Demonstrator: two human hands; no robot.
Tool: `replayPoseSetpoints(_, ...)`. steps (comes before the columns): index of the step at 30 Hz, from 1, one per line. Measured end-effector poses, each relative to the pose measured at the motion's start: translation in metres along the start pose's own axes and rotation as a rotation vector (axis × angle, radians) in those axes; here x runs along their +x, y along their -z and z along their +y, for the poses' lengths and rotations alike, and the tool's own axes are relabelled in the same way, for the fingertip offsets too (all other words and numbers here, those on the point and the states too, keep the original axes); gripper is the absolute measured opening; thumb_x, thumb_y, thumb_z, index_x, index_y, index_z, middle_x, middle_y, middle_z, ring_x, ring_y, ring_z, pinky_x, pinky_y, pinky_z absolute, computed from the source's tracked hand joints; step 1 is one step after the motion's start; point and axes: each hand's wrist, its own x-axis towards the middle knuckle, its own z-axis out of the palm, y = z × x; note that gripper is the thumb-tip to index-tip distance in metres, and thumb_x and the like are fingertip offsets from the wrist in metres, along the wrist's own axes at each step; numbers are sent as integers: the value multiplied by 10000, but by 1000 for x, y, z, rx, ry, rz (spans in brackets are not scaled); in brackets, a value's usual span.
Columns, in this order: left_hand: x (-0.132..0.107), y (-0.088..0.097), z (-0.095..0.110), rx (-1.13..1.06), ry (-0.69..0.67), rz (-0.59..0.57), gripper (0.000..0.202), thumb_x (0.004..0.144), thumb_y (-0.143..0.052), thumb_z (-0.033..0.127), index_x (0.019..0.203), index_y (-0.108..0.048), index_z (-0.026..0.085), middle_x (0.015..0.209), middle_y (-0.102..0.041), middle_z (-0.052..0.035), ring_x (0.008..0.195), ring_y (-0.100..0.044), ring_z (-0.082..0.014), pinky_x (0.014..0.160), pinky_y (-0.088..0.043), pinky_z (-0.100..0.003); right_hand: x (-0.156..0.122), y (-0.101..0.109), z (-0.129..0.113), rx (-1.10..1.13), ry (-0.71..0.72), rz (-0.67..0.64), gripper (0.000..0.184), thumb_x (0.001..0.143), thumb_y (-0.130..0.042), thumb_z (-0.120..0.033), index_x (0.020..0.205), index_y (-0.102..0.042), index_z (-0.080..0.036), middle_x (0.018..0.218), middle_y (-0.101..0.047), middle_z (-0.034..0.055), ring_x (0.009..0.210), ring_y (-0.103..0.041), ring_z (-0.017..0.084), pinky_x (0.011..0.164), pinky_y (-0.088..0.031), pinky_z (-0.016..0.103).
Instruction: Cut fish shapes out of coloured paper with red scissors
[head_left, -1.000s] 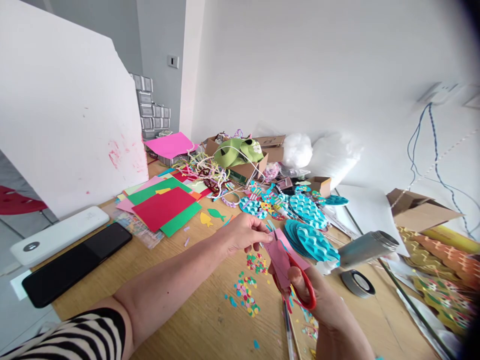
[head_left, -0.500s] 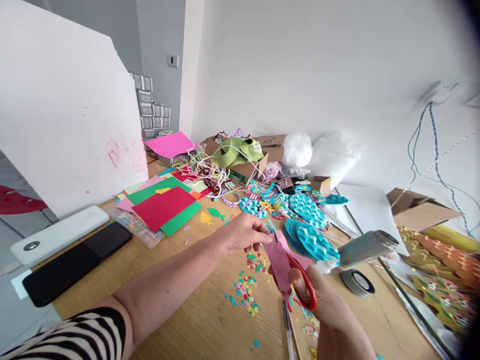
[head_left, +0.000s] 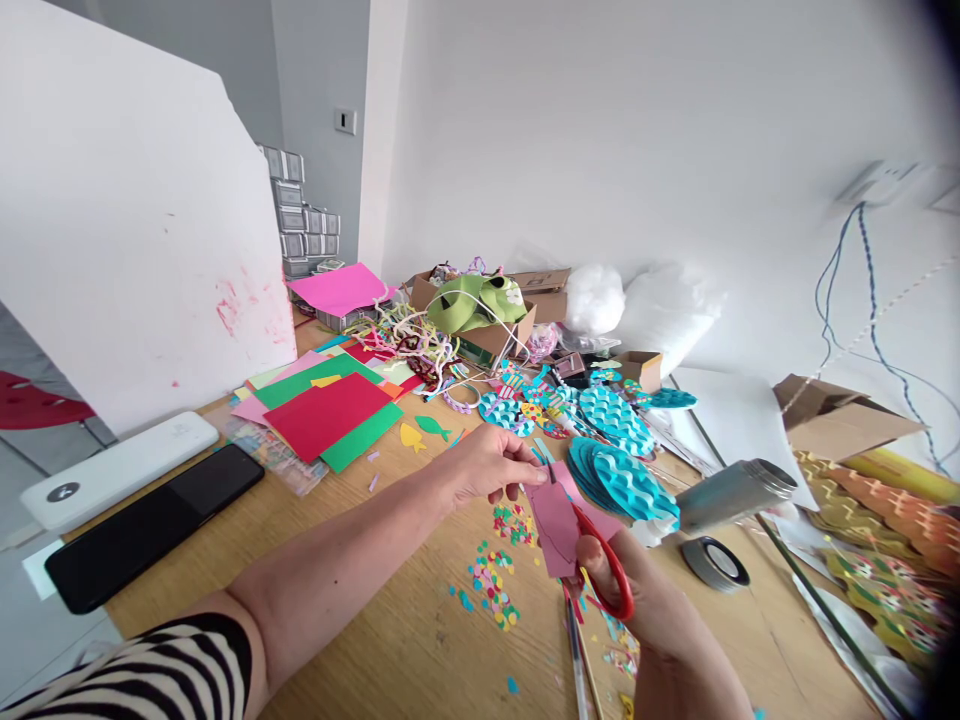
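My left hand (head_left: 486,466) pinches the top edge of a small pink paper piece (head_left: 555,522) above the wooden table (head_left: 390,620). My right hand (head_left: 651,610) grips red-handled scissors (head_left: 606,570), whose blades meet the pink paper near its upper edge. Beneath the paper lies a scatter of small coloured paper bits (head_left: 491,580). A pen (head_left: 576,655) rests on the table just under my right hand.
Red and green paper sheets (head_left: 328,412) lie at the left, with a black phone (head_left: 146,525) and a white device (head_left: 112,470) nearer the edge. Blue scaled paper fish (head_left: 619,475), a metal flask (head_left: 731,495), a tape roll (head_left: 716,565) and cardboard boxes (head_left: 844,420) crowd the right.
The pink paper has turned slightly and hangs a little lower in my left hand, while the scissors stay in it. Both hands remain in nearly the same place.
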Motion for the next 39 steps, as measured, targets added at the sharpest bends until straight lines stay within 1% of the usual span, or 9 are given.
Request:
replayPoseSetpoints(9, -1, 0, 0, 20, -12, -15, 189, 633, -681, 311, 671, -611, 140, 531, -509, 40, 462, -476, -68, 388, -282, -177, 2, 0, -6, -36, 68, -9, 594, 774, -440, -803, 671, -504, -221, 568, -529, 16, 496, -469, 144, 436, -389, 255)
replayPoseSetpoints(15, -1, 1, 0, 18, -10, -19, 179, 632, -678, 301, 668, -607, 141, 524, -504, 40, 458, -474, -71, 370, -291, -176, 0, 0, -2, -36, 62, 6, 594, 780, -449, -794, 668, -512, -214, 569, -540, 21, 510, -486, 146, 454, -383, 251)
replayPoseSetpoints(20, -2, 0, 2, 16, 3, -11, 163, 633, -677, 279, 667, -605, 137, 520, -508, 41, 449, -468, -69, 362, -292, -177, -1, 0, 0, -17, 50, 7, 597, 782, -449, -793, 640, -474, -214, 552, -508, 5, 500, -467, 136, 449, -356, 246)
replayPoseSetpoints(23, -2, -1, 3, 4, 6, -7, 152, 639, -672, 268, 671, -606, 135, 531, -510, 43, 448, -470, -64, 364, -286, -174, -1, -1, -1, -2, 30, 9, 599, 771, -455, -801, 667, -472, -212, 552, -494, -4, 495, -454, 129, 448, -344, 243)
replayPoseSetpoints(27, -1, -1, 2, -6, 1, -20, 159, 642, -673, 275, 688, -619, 132, 523, -508, 46, 443, -474, -63, 367, -283, -172, -1, -2, -3, 7, 43, 0, 610, 769, -449, -807, 704, -497, -202, 554, -482, -16, 487, -425, 116, 447, -335, 235)
replayPoseSetpoints(32, 0, 0, 0, -25, 4, -49, 182, 631, -682, 295, 687, -623, 132, 486, -501, 51, 414, -457, -59, 365, -279, -170, 1, -2, -4, -6, 72, 6, 612, 779, -442, -801, 679, -491, -199, 553, -484, -15, 484, -426, 111, 442, -340, 228)
replayPoseSetpoints(39, -2, -1, 3, -46, 5, -46, 174, 621, -675, 288, 677, -615, 135, 477, -507, 52, 401, -446, -58, 342, -269, -170, -1, -1, -4, 3, 49, 13, 605, 773, -461, -798, 672, -475, -201, 547, -491, -10, 493, -439, 116, 455, -340, 229)
